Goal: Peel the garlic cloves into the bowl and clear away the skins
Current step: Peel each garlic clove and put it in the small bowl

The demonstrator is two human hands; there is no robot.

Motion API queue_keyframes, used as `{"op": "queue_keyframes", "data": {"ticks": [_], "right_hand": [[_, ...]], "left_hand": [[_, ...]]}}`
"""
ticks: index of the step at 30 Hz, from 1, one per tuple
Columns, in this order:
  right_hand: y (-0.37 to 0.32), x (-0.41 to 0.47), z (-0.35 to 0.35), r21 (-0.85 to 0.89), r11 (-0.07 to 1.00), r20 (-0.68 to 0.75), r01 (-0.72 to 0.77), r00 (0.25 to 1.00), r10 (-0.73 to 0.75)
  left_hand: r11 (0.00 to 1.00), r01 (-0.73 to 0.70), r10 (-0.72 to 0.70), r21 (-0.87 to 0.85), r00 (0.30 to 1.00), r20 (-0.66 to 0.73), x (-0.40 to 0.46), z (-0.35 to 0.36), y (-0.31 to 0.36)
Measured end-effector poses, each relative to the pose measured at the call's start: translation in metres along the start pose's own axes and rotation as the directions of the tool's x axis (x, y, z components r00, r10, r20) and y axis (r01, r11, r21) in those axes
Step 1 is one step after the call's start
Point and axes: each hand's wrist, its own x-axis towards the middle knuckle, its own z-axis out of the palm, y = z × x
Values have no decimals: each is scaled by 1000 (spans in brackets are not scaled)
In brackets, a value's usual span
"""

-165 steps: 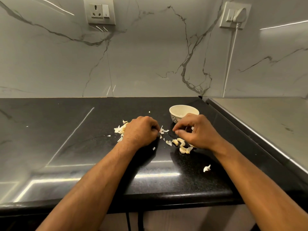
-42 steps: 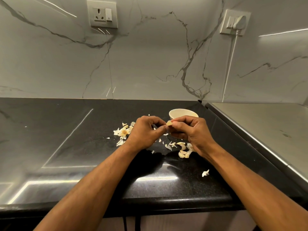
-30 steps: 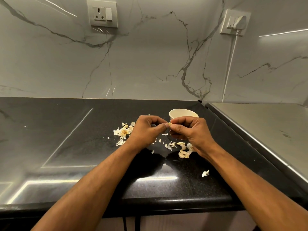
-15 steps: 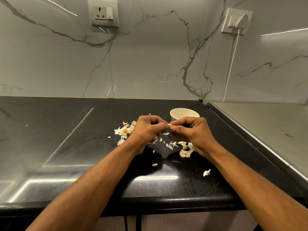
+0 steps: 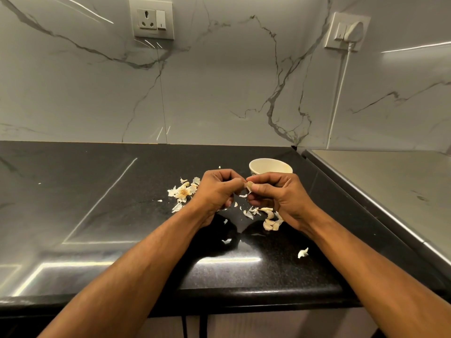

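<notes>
While the garlic clove (image 5: 249, 185) is pinched above the counter (image 5: 122, 215) between both hands' fingers (image 5: 262, 189), the bowl (image 5: 270, 166) is found just behind the right hand (image 5: 280, 198), nearer it than the left hand (image 5: 216, 191).

Home kitchen: black granite counter (image 5: 122, 215), marble backsplash (image 5: 219, 93), wall sockets (image 5: 151, 19), steel surface (image 5: 390, 186) alongside.
</notes>
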Motion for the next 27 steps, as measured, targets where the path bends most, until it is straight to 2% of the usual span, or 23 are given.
{"op": "queue_keyframes", "data": {"ticks": [7,15,18,22,27], "right_hand": [[-2,2,0,127,992,-20,-16,1000,18],[-4,2,-1,167,986,-109,28,994,-10],[-1,3,0,82,995,-126,63,991,-52],[1,2,2,-87,987,-117,133,983,-143],[3,3,1,-166,972,-100,163,978,-182]], "left_hand": [[999,-7,7,-33,1000,-6,1,0,-1],[999,-30,30,25,999,-12,-2,-1,-1],[995,-29,26,96,999,30,-2,1,-3],[993,-47,41,104,997,60,-1,1,-5],[991,-54,49,120,998,46,-2,1,-4]]}}
